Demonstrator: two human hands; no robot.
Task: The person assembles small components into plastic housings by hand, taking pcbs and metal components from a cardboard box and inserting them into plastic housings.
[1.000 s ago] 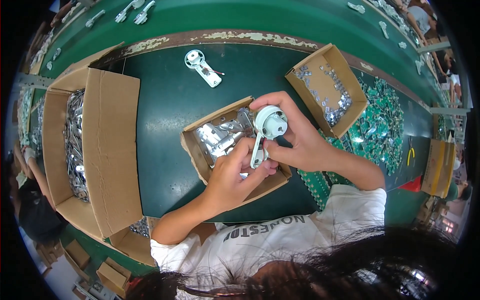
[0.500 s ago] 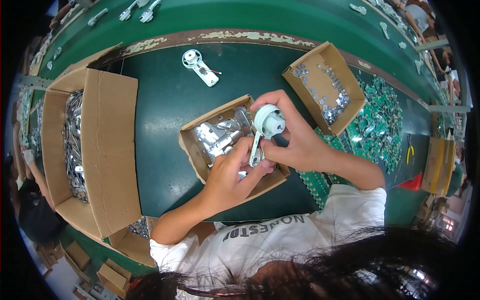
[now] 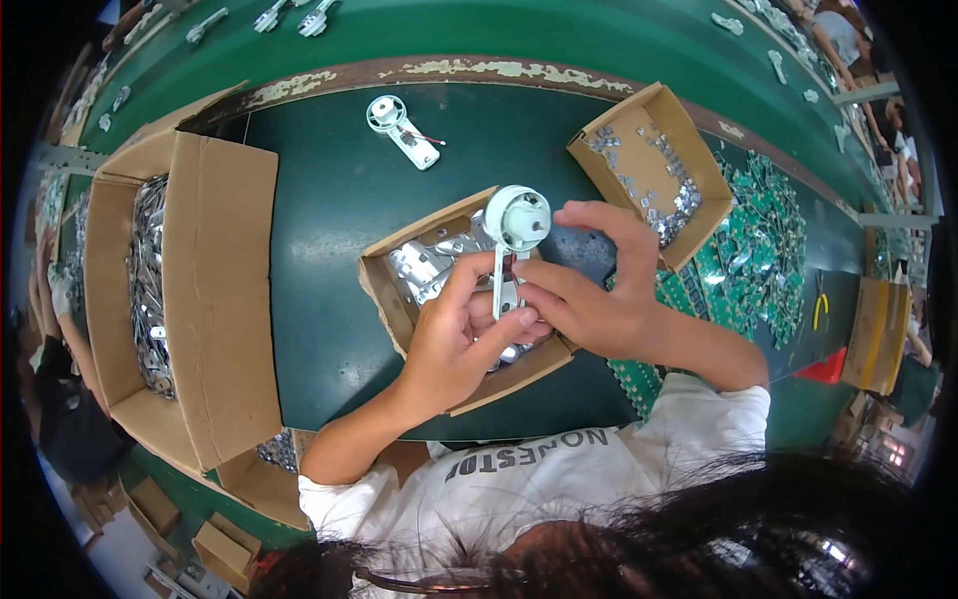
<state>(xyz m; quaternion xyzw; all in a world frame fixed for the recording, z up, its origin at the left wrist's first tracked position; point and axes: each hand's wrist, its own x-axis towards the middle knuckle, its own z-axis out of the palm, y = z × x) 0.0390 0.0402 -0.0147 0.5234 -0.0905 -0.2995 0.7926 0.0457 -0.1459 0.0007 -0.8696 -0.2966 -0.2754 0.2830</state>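
Note:
My left hand point(image 3: 454, 334) is closed around the handle of a pale green fan housing point(image 3: 517, 218), which has a round motor end and a narrow handle. The round end points away from me, tilted up, with a small shaft in its middle. At the handle's right side, my right hand point(image 3: 609, 290) pinches near a dark red wire, one finger raised clear of the round end. What its fingertips hold is partly hidden. Beneath both hands sits a cardboard box point(image 3: 377, 299) of shiny metal parts. A similar fan housing point(image 3: 401, 132) lies farther off on the dark green table.
On the left stands a tall carton point(image 3: 225, 299) of long metal pieces. A shallow box point(image 3: 639, 180) of small metal pieces is at the right, beside piled green circuit boards point(image 3: 758, 240) and yellow-handled pliers point(image 3: 820, 304). Beyond the table edge, a green belt point(image 3: 449, 35) carries more housings.
The fan housing's round end has swung left and turned to face me more. My right hand has let go of the round end and its finger has lifted. Parts on the belt shifted slightly right.

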